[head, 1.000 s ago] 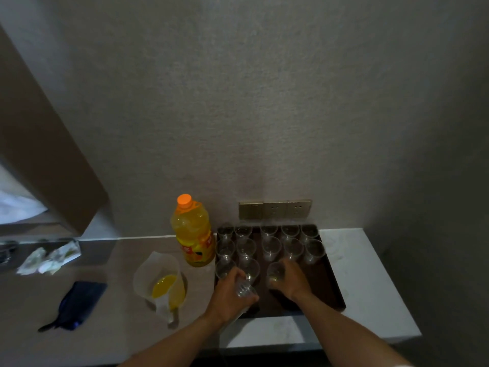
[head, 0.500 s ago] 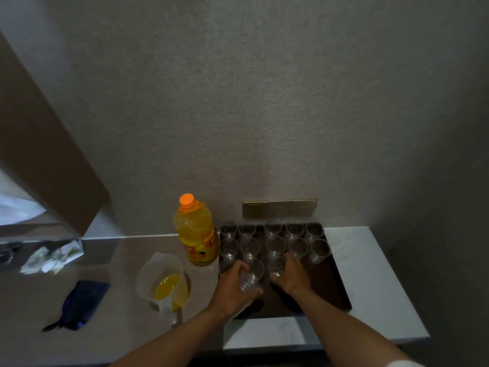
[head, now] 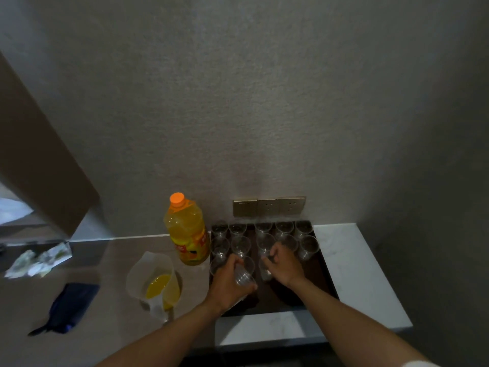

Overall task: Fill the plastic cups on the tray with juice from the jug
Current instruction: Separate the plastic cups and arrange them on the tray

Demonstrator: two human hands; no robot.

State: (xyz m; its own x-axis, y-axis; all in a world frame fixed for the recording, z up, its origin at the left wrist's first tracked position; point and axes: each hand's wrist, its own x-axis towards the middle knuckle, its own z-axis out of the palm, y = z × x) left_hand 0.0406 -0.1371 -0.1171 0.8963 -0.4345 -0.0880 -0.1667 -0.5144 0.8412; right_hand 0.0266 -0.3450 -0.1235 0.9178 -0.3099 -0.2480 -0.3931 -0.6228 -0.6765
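Grey textured wall fills most of the head view, with a brass switch plate [head: 269,206] low on it, just above a pale bench [head: 354,274]. On the bench sits a dark tray [head: 324,276] holding clear plastic cups [head: 308,246] in rows at its far end — all of them look empty. The left hand [head: 229,283] grips a small stack of cups [head: 244,277], tilted on its side over the tray's near left part. The right hand [head: 285,266] curls its fingers round a single cup [head: 265,270] standing on the tray. Left of the tray stands an orange juice bottle [head: 188,231] with its cap on, and nearer — beside the left forearm — the translucent jug [head: 153,280], juice pooled in its bottom. Farther left lie a dark blue pouch [head: 70,307] and some crumpled wrappers [head: 37,259].
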